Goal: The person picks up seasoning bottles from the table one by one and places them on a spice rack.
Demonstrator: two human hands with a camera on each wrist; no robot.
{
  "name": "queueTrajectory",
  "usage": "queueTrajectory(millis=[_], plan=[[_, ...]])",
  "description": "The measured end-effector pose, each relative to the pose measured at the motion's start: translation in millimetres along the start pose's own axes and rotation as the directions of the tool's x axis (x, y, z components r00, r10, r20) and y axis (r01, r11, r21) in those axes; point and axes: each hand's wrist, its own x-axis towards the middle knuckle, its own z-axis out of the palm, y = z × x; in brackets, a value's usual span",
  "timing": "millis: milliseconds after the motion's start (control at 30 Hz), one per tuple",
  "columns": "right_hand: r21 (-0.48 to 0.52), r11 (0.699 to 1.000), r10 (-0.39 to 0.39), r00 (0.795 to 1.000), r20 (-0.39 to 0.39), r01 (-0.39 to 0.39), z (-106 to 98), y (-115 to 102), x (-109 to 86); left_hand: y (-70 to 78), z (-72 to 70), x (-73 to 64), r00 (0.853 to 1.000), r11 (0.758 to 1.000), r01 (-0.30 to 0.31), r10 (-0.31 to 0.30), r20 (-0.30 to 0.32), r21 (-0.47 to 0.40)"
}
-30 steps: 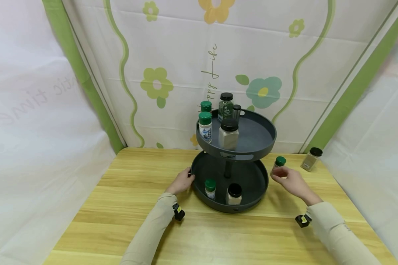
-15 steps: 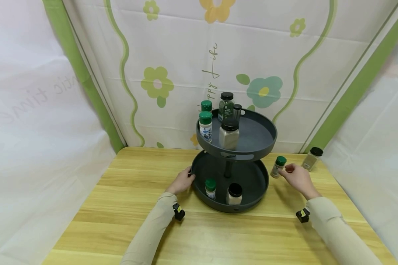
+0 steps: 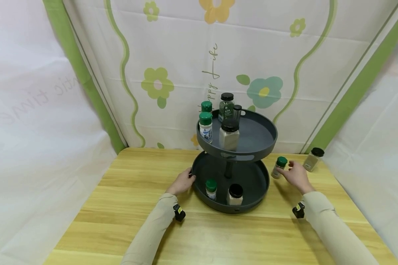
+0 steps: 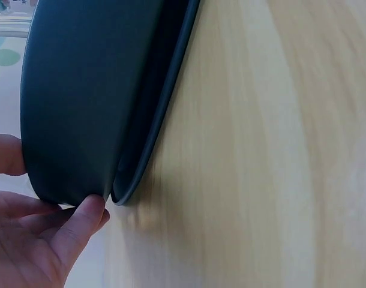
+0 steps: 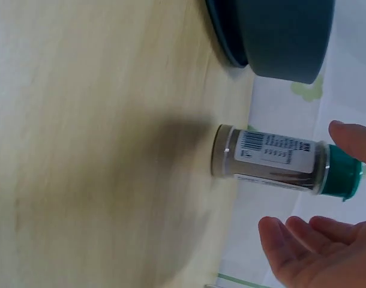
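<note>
A dark grey two-tier round rack [image 3: 230, 206] stands mid-table. My left hand [image 3: 182, 182] grips the left side of its lower tray [image 4: 75, 108], thumb and fingertips on the wall in the left wrist view. To the rack's right stands an upright spice bottle [image 5: 273, 157] with a green cap. My right hand [image 3: 298, 176] is beside this bottle; in the right wrist view its thumb [image 5: 354, 141] is near the cap and the fingers are spread apart on the other side, with a gap to the bottle.
Several jars, among them a black-capped jar [image 3: 229, 138] and a green-capped bottle [image 3: 205, 127], stand on the upper tray. The lower tray holds a green-capped bottle [image 3: 211, 189] and a black-capped jar [image 3: 234, 195]. Another black-capped jar [image 3: 313, 159] stands at the table's back right.
My right hand has moved right from in front of the green-capped bottle to its right side. My left hand stays on the rack, and the rack has not turned.
</note>
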Motion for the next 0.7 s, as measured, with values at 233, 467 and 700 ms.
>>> queueTrajectory(millis=[233,467,700], plan=[[0.041,0.999,-0.010,1.000,-0.007,0.011,6.4,9.1,9.5,1.3,0.6,-1.1,1.000,1.000,0.001,-0.001,-0.002,-0.002],[0.091,0.996,-0.021,0.999,-0.033,0.024,12.7,16.0,15.2,3.1,-0.2,-1.3,1.000,1.000,-0.005,0.005,0.003,0.011],[0.050,0.995,-0.080,0.993,-0.086,0.084,15.7,16.0,15.7,3.7,0.2,-2.5,1.000,1.000,-0.021,0.021,0.005,0.007]])
